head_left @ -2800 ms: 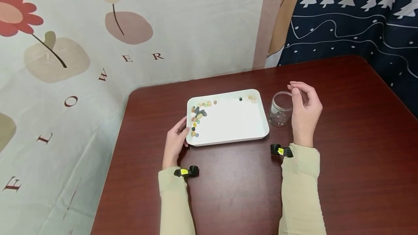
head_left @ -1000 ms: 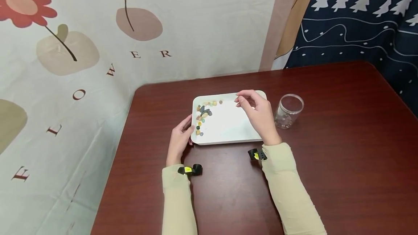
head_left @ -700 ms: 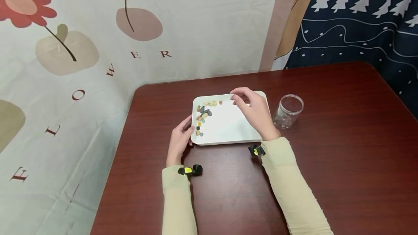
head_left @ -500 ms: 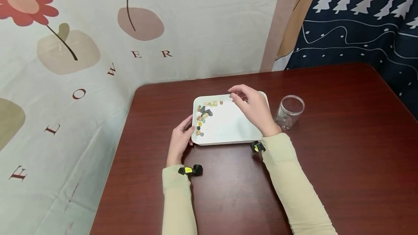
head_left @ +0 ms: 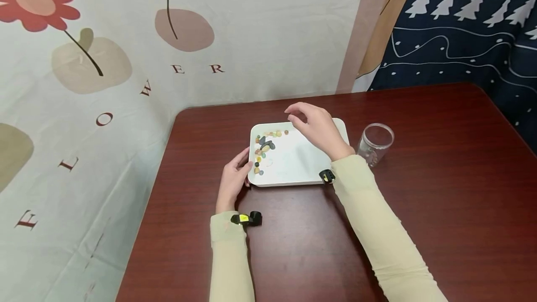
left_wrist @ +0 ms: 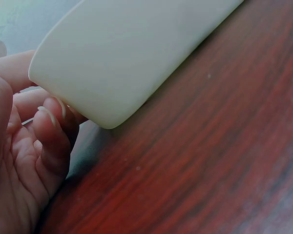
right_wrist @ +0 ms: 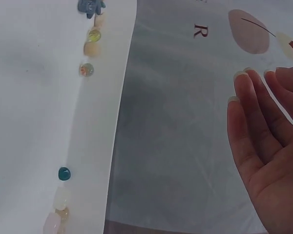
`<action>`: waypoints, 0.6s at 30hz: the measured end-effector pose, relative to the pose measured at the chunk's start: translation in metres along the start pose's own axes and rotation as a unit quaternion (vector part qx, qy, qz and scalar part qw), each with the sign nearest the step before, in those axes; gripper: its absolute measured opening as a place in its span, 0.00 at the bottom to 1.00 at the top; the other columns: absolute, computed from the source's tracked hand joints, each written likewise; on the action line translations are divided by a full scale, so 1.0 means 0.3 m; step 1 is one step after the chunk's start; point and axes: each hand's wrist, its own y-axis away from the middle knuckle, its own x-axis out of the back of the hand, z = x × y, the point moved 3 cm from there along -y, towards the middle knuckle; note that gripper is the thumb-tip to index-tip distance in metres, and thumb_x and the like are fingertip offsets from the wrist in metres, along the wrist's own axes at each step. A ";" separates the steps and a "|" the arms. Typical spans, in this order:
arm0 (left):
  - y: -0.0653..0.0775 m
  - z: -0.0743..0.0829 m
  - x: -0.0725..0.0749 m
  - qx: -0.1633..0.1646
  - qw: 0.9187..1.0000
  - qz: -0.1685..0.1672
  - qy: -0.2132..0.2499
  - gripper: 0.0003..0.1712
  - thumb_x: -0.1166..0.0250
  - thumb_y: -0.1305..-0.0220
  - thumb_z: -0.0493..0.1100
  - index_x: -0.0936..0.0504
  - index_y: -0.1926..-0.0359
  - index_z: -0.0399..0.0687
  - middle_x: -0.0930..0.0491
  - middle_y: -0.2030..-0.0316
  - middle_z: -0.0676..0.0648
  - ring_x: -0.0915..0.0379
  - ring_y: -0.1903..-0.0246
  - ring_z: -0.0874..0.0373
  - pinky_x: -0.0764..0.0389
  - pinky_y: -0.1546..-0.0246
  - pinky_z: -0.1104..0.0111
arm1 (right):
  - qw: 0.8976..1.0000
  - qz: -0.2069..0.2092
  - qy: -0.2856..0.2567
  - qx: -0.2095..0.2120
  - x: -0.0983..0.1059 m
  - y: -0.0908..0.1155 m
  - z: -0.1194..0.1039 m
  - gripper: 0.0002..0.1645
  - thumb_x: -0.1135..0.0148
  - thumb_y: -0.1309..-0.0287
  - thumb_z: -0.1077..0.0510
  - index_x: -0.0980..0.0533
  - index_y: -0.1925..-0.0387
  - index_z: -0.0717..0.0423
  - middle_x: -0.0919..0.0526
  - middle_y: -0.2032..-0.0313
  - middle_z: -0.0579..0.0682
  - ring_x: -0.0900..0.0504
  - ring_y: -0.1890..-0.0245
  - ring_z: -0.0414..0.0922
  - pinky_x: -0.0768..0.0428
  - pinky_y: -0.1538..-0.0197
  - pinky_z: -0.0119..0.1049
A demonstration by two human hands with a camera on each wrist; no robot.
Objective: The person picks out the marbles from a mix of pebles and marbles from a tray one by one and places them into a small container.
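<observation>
A white tray (head_left: 293, 164) lies on the table. My left hand (head_left: 232, 181) grips its left edge, thumb at the rim; in the left wrist view curled fingers (left_wrist: 53, 126) reach below the tray's corner (left_wrist: 105, 92). Small coloured stones (head_left: 265, 148) line the tray's left and far left sides. Over the tray's far edge hovers my right hand (head_left: 315, 128), fingers loosely bent, thumb apart, holding nothing. From the right wrist, a dark green stone (right_wrist: 64, 173) and pale stones (right_wrist: 61, 197) show near the tray's side; the right hand hides them from the head view.
A clear jar (head_left: 376, 146) without a lid stands right of the tray, partly behind my right wrist; some clear things seem to lie at its bottom. The brown table (head_left: 440, 190) ends against a printed cloth (head_left: 268, 36) at the back. Dark blue cloth (head_left: 457, 50) hangs at back right.
My right hand has moved left from the jar to above the tray, then up and further left to its far edge, thumb and fingers parting. My left hand stays on the tray.
</observation>
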 end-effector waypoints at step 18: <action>0.048 0.099 0.002 -0.002 1.000 -0.020 -0.002 0.25 0.44 0.40 0.37 0.32 0.40 0.47 0.30 0.46 0.42 0.35 0.90 0.56 0.29 0.90 0.62 | 0.983 -0.169 0.007 -0.073 -0.118 -0.096 0.122 0.14 0.48 0.40 0.56 0.25 0.53 0.48 0.21 0.60 0.46 0.25 0.62 0.41 0.28 0.56 0.39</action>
